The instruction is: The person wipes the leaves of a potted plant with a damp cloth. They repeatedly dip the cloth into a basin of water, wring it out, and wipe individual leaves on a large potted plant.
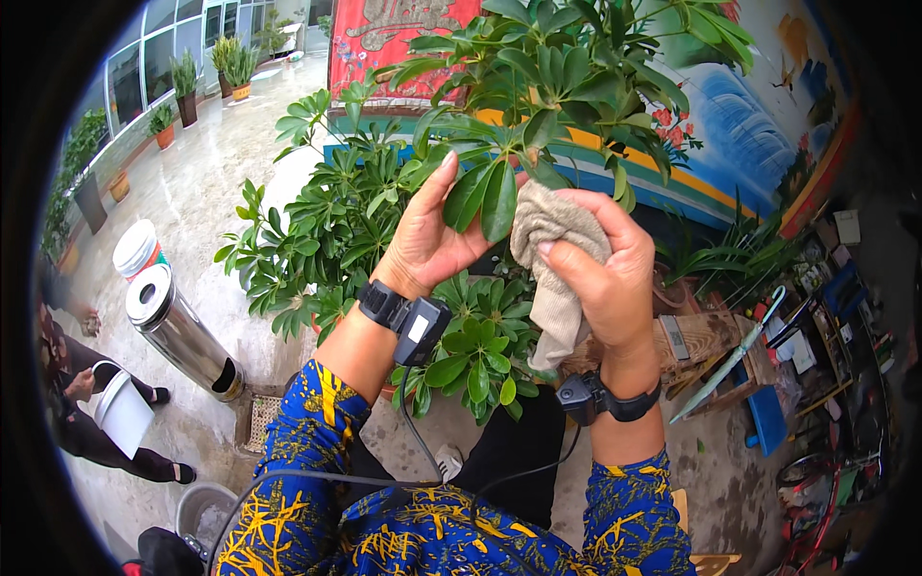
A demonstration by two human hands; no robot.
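My left hand (439,241) is cupped under a cluster of glossy schefflera leaves (481,196). Its thumb stands apart from the leaves, and they partly hide the fingers. Bunched in my right hand (612,266) is a beige-grey knitted cloth (553,237), pinched between thumb and fingers. One end of the cloth hangs down below the hand, and its upper edge is close to the leaves' right side. More schefflera foliage (338,216) spreads behind and left of my hands, with a lower leafy clump (479,360) beneath my wrists.
At left stand a metal cylindrical bin (191,335) and a white-lidded bucket (137,248). Another person holds a white bucket (124,410); a grey bucket (205,515) is lower down. A wooden bench (691,342), an umbrella (742,345) and cluttered shelves (828,360) are at right. Cables cross my torso.
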